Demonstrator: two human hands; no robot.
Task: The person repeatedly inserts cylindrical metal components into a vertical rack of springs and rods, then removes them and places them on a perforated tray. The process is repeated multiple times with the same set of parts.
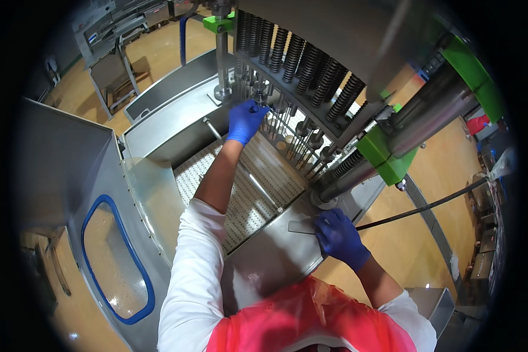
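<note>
My left hand (246, 122), in a blue glove, reaches up to the row of metal needles and holders (283, 111) under the spring-loaded head. Its fingers are closed at one of the holders; what they grip is hidden. Below that arm lies a perforated white conveyor belt (240, 190), crossed by a metal rod (252, 176). My right hand (340, 237), also gloved in blue, rests at the machine's near right edge. Its fingers are curled at one end of a flat grey metal plate (301, 227), which lies on or just over the steel surface.
Black coil springs (293, 58) hang in the head above the needles. Thick steel columns (434, 111) with green clamps (387, 155) flank it. A black cable (422, 208) runs off to the right. At left stands a steel panel with a blue-rimmed window (149, 293).
</note>
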